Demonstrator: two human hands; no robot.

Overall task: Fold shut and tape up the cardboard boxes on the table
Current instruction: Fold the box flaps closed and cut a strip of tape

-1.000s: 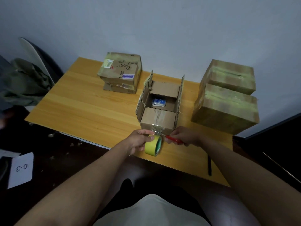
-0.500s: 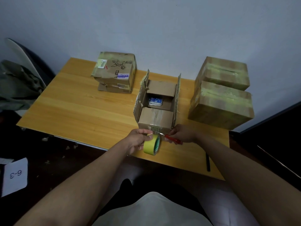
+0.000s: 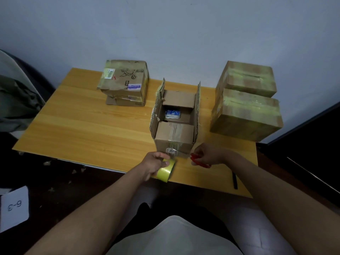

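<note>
Just beyond both hands, the open box (image 3: 175,122) is sitting mid-tabletop (image 3: 82,129), its near end flap folded in, far flap partly down, two long side flaps standing up, a blue packet (image 3: 172,114) lying inside. The left hand (image 3: 154,165) is curling its grip round the yellow tape roll (image 3: 165,171), holding it just off the box's near wall. The right hand (image 3: 207,155) is gripping the red scissors (image 3: 199,161), fingers curled over the handles; blades are too small to tell if they are parted. A clear strip seems to be running from the roll toward the near wall, but it is blurred.

Judging the step: cutting or freeing tape before closing. To do it well, keeping the strip taut between roll and box, snipping close to the roll, then parking the scissors to the right of the grip so both hands are free for folding the side flaps flat before taping.

Right of the right hand, two taped boxes (image 3: 246,111) are stacked; beyond the left hand, another pair of stacked boxes (image 3: 125,83). A black pen (image 3: 234,181) is lying near the tabletop's front edge.
</note>
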